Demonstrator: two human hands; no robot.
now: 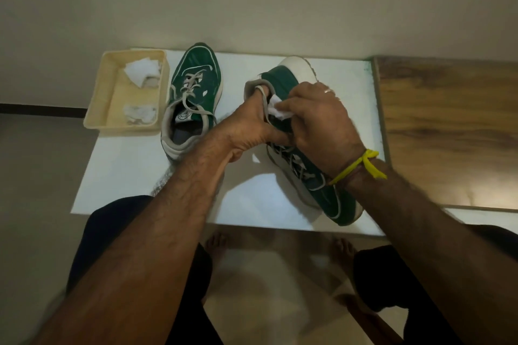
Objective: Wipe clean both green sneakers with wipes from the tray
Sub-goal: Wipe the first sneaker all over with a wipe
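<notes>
Both hands work on the right green sneaker over the white board

The cream plastic tray at far left holds two crumpled white wipes, one at its far end, one at its near end. The left green sneaker with grey laces stands upright just right of the tray. The right green sneaker, tipped on its side, has a white sole; the left hand grips its collar, the right hand pinches a folded white wipe against it. The hands hide its middle
</notes>
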